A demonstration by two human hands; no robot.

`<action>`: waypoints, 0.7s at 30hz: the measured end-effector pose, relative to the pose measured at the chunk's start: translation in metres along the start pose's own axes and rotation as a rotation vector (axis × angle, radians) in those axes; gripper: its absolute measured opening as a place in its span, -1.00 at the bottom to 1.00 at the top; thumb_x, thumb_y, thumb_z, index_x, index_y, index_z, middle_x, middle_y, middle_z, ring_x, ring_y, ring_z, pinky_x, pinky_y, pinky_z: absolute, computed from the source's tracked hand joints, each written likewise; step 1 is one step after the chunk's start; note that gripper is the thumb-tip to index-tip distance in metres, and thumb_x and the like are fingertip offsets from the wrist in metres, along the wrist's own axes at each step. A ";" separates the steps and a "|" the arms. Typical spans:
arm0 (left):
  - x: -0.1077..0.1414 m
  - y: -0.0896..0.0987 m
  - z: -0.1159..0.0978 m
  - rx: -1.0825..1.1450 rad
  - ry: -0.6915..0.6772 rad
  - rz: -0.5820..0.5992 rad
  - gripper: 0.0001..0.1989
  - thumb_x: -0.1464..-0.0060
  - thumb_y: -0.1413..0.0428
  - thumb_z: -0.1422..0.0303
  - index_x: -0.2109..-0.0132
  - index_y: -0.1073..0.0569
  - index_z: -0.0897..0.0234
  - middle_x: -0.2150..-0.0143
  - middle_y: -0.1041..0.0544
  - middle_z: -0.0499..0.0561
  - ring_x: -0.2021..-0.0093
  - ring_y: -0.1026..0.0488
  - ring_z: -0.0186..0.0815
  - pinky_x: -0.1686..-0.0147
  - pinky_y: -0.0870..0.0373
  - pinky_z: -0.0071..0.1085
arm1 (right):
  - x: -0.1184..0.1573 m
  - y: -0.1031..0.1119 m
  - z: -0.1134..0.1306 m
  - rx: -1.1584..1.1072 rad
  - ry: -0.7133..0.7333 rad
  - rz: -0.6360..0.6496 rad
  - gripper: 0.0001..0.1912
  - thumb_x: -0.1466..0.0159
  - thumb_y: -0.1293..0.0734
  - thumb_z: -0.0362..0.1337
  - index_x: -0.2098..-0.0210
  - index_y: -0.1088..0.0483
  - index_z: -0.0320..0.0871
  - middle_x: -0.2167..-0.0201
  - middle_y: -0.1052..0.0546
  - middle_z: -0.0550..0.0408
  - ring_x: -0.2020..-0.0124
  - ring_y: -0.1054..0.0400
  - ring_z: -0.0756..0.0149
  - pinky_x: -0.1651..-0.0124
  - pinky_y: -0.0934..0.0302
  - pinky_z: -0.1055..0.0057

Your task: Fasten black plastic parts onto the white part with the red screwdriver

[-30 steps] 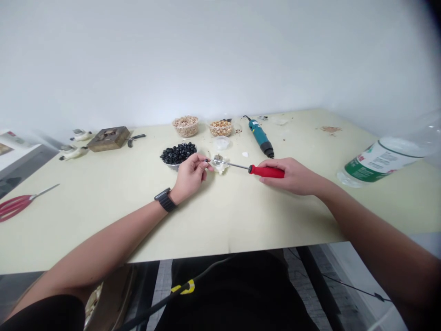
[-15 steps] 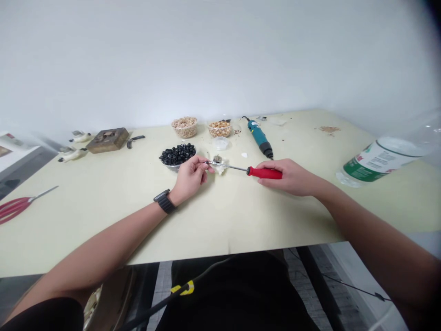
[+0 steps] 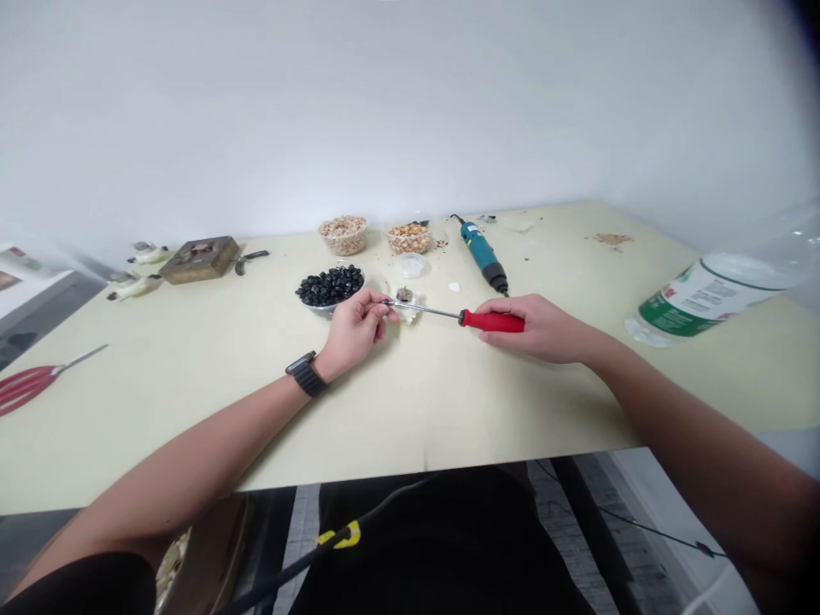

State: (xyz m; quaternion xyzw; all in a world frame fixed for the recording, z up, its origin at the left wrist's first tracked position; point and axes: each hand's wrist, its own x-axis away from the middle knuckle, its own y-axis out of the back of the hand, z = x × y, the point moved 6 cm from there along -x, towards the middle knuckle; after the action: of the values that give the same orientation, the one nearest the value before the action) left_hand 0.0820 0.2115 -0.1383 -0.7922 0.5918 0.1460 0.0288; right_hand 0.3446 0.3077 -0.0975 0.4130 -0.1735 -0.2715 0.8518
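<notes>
Cream-topped worktable [image 3: 448, 401] against a plain white wall, viewed from the wearer's head. Nearest, the left hand [image 3: 354, 329], with a black-strapped wristwatch [image 3: 307, 374] on its wrist, and the right hand [image 3: 536, 329] rest on the tabletop. The right hand is closed around the red handle of a screwdriver [image 3: 491, 321]. The left fingertips [image 3: 384, 302] are pinched together at the tip end of its steel shaft [image 3: 423, 309], just beside a small metal piece [image 3: 404, 295] on a white lump [image 3: 408, 315]. The screwdriver should be stiff and light, best held by its handle; the metal piece looks small and probably slippery, calling for a fingertip pinch, and the lump may be soft or crumbly, though its material cannot be told. Just behind lie a clear bowl of black beads [image 3: 330, 289] and a small clear cup [image 3: 410, 265]. Farther back are two tubs of pale granules [image 3: 342, 236] [image 3: 408, 240], a teal corded power tool [image 3: 482, 256] and a brass-coloured block [image 3: 199, 260].
</notes>
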 end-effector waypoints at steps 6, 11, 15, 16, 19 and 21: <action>0.001 0.000 -0.002 -0.023 -0.009 -0.015 -0.81 -0.24 -0.15 0.25 0.20 -0.39 0.29 0.36 -0.60 0.01 0.62 -0.33 -0.50 0.63 -0.25 -0.55 | 0.001 0.000 0.000 0.004 0.002 0.016 -0.58 -0.26 -0.39 0.07 0.02 -0.55 -0.05 0.36 -0.53 0.11 0.40 -0.35 0.29 0.35 -0.16 0.35; 0.001 0.001 -0.002 -0.064 -0.041 -0.015 -0.88 -0.25 -0.13 0.32 0.19 -0.41 0.30 0.36 -0.60 0.01 0.62 -0.35 -0.49 0.63 -0.26 -0.56 | 0.002 -0.001 0.000 -0.035 0.003 0.007 -0.54 -0.18 -0.48 0.01 0.02 -0.41 -0.05 0.21 -0.59 0.09 0.33 -0.42 0.27 0.30 -0.22 0.36; 0.001 0.003 -0.003 -0.092 -0.063 -0.016 -0.92 -0.25 -0.11 0.37 0.19 -0.43 0.31 0.37 -0.59 0.00 0.61 -0.35 -0.50 0.63 -0.25 -0.57 | 0.001 0.000 -0.001 -0.047 0.000 0.005 -0.64 -0.21 -0.45 0.00 0.14 -0.40 -0.07 0.33 -0.55 0.13 0.40 -0.36 0.32 0.33 -0.17 0.37; 0.001 0.003 -0.003 -0.100 -0.072 -0.017 -0.92 -0.25 -0.10 0.38 0.19 -0.43 0.31 0.38 -0.59 0.00 0.61 -0.35 -0.50 0.63 -0.25 -0.57 | 0.001 0.000 -0.001 -0.038 0.011 0.002 -0.65 -0.22 -0.44 0.01 0.14 -0.42 -0.07 0.33 -0.55 0.13 0.40 -0.36 0.32 0.33 -0.17 0.37; 0.000 0.005 -0.004 -0.121 -0.100 -0.018 -0.94 -0.24 -0.08 0.41 0.19 -0.44 0.31 0.39 -0.58 -0.02 0.61 -0.34 -0.50 0.63 -0.24 -0.58 | 0.000 0.002 -0.001 -0.009 0.023 0.011 -0.62 -0.26 -0.40 0.05 0.06 -0.50 -0.05 0.33 -0.54 0.12 0.40 -0.35 0.32 0.33 -0.16 0.37; 0.000 0.005 -0.004 -0.141 -0.118 -0.022 -0.93 -0.23 -0.07 0.43 0.20 -0.45 0.31 0.39 -0.58 -0.03 0.61 -0.34 -0.50 0.62 -0.24 -0.58 | 0.000 0.002 -0.002 0.004 0.011 0.031 -0.58 -0.29 -0.38 0.08 -0.02 -0.52 -0.02 0.31 -0.55 0.11 0.39 -0.35 0.31 0.34 -0.16 0.37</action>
State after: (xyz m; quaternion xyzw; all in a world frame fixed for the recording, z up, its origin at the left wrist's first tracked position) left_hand 0.0780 0.2091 -0.1335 -0.7886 0.5687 0.2335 0.0093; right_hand 0.3467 0.3098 -0.0975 0.4134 -0.1755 -0.2555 0.8562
